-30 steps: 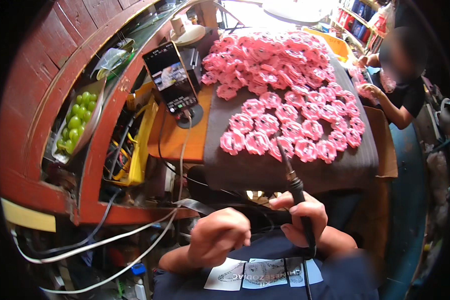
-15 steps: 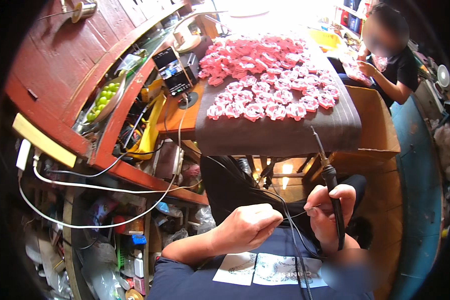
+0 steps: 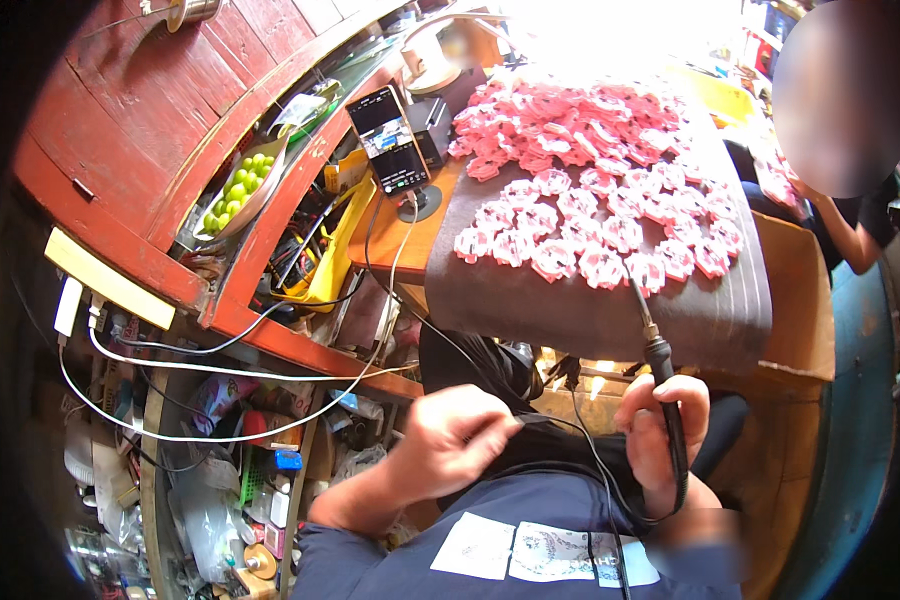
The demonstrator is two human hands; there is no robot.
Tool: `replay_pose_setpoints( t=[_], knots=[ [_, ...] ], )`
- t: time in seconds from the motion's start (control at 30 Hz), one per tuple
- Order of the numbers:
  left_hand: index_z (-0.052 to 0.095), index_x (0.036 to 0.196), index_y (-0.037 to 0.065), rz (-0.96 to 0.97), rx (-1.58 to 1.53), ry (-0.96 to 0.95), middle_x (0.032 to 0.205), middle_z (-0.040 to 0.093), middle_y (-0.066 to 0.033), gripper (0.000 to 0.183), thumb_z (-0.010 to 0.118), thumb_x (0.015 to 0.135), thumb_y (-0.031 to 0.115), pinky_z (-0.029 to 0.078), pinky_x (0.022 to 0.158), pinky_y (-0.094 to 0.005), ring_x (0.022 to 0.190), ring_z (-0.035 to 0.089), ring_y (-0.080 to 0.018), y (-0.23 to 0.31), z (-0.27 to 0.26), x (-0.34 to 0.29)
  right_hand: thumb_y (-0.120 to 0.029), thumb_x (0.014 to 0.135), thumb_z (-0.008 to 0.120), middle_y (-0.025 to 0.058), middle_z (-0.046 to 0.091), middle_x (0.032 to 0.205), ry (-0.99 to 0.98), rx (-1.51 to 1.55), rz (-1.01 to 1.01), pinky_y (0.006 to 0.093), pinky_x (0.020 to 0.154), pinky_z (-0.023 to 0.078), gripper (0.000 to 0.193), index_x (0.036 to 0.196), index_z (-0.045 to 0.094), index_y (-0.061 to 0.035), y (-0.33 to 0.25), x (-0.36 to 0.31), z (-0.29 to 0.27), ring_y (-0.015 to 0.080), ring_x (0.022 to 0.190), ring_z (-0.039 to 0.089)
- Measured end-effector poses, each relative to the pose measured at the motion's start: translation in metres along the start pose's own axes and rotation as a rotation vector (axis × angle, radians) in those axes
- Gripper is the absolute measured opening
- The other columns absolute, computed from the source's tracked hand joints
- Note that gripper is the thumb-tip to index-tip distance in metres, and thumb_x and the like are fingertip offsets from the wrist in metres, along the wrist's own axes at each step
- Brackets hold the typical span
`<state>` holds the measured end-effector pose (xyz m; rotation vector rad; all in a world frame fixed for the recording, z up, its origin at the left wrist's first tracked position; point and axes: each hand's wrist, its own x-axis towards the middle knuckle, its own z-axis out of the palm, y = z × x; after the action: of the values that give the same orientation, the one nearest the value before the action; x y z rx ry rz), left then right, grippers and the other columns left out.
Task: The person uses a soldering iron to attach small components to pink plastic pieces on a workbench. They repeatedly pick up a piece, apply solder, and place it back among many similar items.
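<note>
A soldering iron (image 3: 672, 420) with a black handle stands upright in my right hand (image 3: 660, 435), whose fingers are wrapped round it. Its metal tip points away from me, in front of the near rows of pink pieces. My left hand (image 3: 455, 435) is closed in a pinch over my lap, apart from the right; a thin wire seems to be in its fingertips, hard to make out through the blur. Small pink-and-white pieces (image 3: 602, 267) stand in loose rows on the dark mat (image 3: 590, 315), with a heap of pink pieces (image 3: 560, 120) behind them.
A phone (image 3: 388, 140) stands at the table's left, with a white cable (image 3: 270, 375) hanging from it. Green fruit (image 3: 240, 190) lies in a bowl beyond. Another person's arm (image 3: 845, 235) shows at right. A cardboard box (image 3: 795, 290) stands beside the table. The iron's black cord (image 3: 600, 465) crosses my lap.
My left hand has drawn away leftward from the right, where a thin wire ran between them. The right hand still holds the iron. The view has shifted, so the table appears lower and further right.
</note>
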<state>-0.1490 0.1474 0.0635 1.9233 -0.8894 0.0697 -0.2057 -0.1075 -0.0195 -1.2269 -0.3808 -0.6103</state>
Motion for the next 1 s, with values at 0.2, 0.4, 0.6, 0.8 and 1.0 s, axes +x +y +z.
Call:
replay_pose_setpoints(
  t=[0.2,0.4,0.6,0.8,1.0],
  knots=[
    [0.069,0.093,0.000,-0.044,0.371,0.521,0.079,0.062,-0.0015,0.003,0.070,0.093,-0.004,0.044,0.063,-0.0238,0.068,0.055,-0.0093,-0.058,-0.062,0.068,-0.061,0.095,0.063,0.0087,0.067,0.090,-0.099,-0.188,0.289,0.0282,0.068,0.049,0.079,0.140,0.051,0.0025,-0.020,0.099,-0.044,0.0134,0.076,0.062],
    [0.073,0.093,-0.001,-0.010,0.347,0.444,0.077,0.059,-0.0009,0.007,0.074,0.089,-0.006,0.037,0.056,-0.0243,0.063,0.049,-0.0069,-0.137,-0.065,0.134,-0.046,0.100,0.064,0.0137,0.064,0.114,-0.176,-0.530,0.166,0.0351,0.087,0.050,0.060,0.132,0.058,0.0045,-0.001,0.174,-0.069,0.0203,0.102,0.064],
    [0.077,0.094,0.002,0.094,0.246,0.350,0.081,0.062,-0.0034,0.014,0.078,0.083,-0.007,0.042,0.059,-0.0256,0.067,0.057,-0.0112,-0.182,-0.060,0.177,0.001,0.081,0.072,0.0108,0.067,0.099,-0.132,-0.494,0.343,0.0272,0.072,0.051,0.036,0.116,0.063,0.0024,0.033,0.221,-0.044,0.0130,0.081,0.065],
    [0.077,0.096,0.003,0.095,0.199,0.242,0.084,0.061,-0.0055,0.016,0.080,0.082,-0.005,0.044,0.059,-0.0274,0.068,0.058,-0.0137,-0.195,-0.059,0.189,-0.004,0.076,0.079,0.0121,0.070,0.080,-0.364,-0.741,-0.093,0.0319,0.057,0.051,0.030,0.104,0.070,0.0007,0.056,0.253,-0.024,0.0232,0.063,0.066],
    [0.075,0.096,0.001,0.039,0.071,0.222,0.095,0.057,-0.0077,0.018,0.076,0.081,-0.009,0.040,0.057,-0.0227,0.068,0.052,-0.0093,-0.197,-0.056,0.196,-0.002,0.076,0.080,0.0148,0.071,0.080,-0.453,-0.795,-0.069,0.0376,0.058,0.054,0.035,0.108,0.068,0.0026,0.064,0.257,-0.022,0.0286,0.064,0.069]
  ],
)
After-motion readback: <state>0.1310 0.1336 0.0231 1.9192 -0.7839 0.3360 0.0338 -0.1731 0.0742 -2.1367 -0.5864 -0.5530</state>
